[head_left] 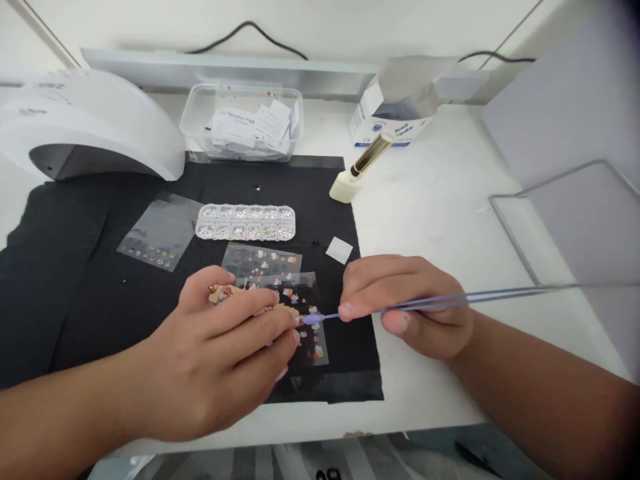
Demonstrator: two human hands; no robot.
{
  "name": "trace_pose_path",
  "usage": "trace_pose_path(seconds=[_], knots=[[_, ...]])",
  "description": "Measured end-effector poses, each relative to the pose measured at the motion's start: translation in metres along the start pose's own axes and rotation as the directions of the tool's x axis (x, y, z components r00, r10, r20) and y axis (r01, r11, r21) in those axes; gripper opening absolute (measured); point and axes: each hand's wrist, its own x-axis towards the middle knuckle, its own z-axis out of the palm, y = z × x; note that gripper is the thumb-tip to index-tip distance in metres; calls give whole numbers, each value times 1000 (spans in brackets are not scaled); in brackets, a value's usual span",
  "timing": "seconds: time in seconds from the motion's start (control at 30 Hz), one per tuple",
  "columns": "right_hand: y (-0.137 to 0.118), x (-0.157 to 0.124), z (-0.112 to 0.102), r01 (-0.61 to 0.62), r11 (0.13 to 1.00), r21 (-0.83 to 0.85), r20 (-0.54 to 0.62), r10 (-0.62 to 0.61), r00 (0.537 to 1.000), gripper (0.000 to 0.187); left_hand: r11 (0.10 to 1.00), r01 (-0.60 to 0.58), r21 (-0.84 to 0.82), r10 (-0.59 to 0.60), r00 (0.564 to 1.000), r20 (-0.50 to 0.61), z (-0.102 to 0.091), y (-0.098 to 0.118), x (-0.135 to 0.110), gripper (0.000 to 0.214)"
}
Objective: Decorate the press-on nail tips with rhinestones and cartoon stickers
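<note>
My left hand (225,347) is closed around a small yellowish piece (223,292) with printed figures and a gold-coloured bit at its far end. Most of that piece is hidden under the fingers. My right hand (405,300) pinches a doubled purple cord (450,301), whose two strands trail off to the right. A thicker purple part (313,319) of the cord meets the right end of the yellowish piece, at my left fingertips. Whether the two are joined, I cannot tell. Beneath my left hand lie clear sticker sheets (319,350) with small cartoon figures.
On the black mat (75,287) are a compartment case (245,222) of tiny gems, another clear sheet (159,230) and a white square (339,250). Behind stand a white lamp (100,113), a plastic tub (243,123) of packets, a gold-capped bottle (347,185) and an opened box (393,117).
</note>
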Motion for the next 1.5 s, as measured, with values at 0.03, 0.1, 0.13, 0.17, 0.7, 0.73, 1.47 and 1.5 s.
trace_pose_path(seconds=[0.03, 0.1, 0.13, 0.17, 0.7, 0.73, 1.47, 1.5], knots=[[-1, 0, 0, -2, 1000, -16, 1, 2, 1000, 24, 1000, 11, 7, -11, 1000, -12, 0, 0, 0, 18], [-1, 0, 0, 0, 999, -43, 6, 0, 1000, 25, 1000, 9, 13, -8, 1000, -24, 1, 0, 0, 18], [-2, 0, 0, 3, 999, -51, 7, -2, 1000, 25, 1000, -8, 15, 9, 1000, -22, 1, 0, 1, 18], [-2, -1, 0, 8, 998, -55, 5, -7, 1000, 26, 1000, -26, 16, 27, 999, -19, 2, -1, 2, 18], [-5, -3, 2, 5, 992, -123, 10, -4, 1000, 25, 989, -106, 100, 102, 994, 46, 4, -3, 3, 13], [-5, -3, 3, 5, 991, -131, 7, -4, 1000, 25, 988, -114, 106, 109, 993, 49, 4, -3, 3, 13], [-5, -5, 5, 56, 972, -230, 57, -43, 997, 25, 992, -83, 100, 83, 997, 4, 6, 3, 0, 13], [-6, -4, 5, 52, 970, -238, 64, -38, 997, 25, 992, -76, 98, 76, 997, 2, 6, 3, 0, 12]])
